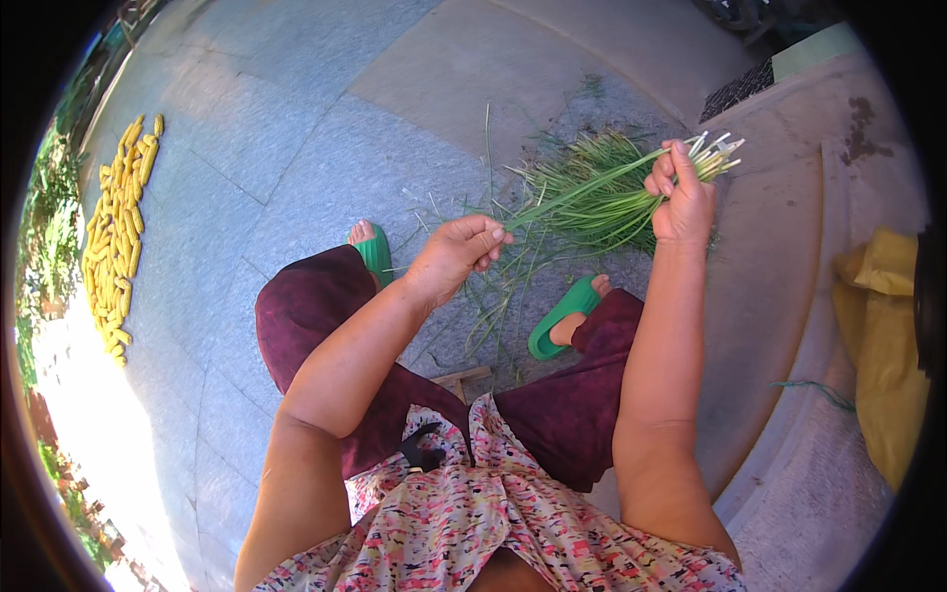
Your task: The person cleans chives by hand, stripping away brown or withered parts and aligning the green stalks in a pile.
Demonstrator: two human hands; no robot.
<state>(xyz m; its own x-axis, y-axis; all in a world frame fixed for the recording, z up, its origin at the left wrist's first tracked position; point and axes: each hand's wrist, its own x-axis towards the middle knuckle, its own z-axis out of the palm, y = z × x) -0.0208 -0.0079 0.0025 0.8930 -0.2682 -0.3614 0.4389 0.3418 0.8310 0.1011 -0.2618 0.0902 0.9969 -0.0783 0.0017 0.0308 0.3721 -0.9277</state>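
Note:
My left hand (467, 248) pinches the green leaf tips of a few long stalks stretched between my two hands. Wrapped round the white stem ends of a bunch of garlic chives or similar greens (712, 157) is my right hand (679, 185), raised at the right. Below and beside it, a heap of long green leaves (592, 200) lies on the paving. Loose leaves and thin pale stalks (503, 285) are scattered on the ground between my feet. The underside of the bunch and its overlap with the heap cannot be told apart.
My feet in green slippers (564, 314) flank the scattered leaves. A small piece of wood (462, 376) shows between my knees. Yellow corn cobs (118, 237) lie spread at the far left. At right are a raised concrete edge (806, 296) and a yellow sack (880, 333).

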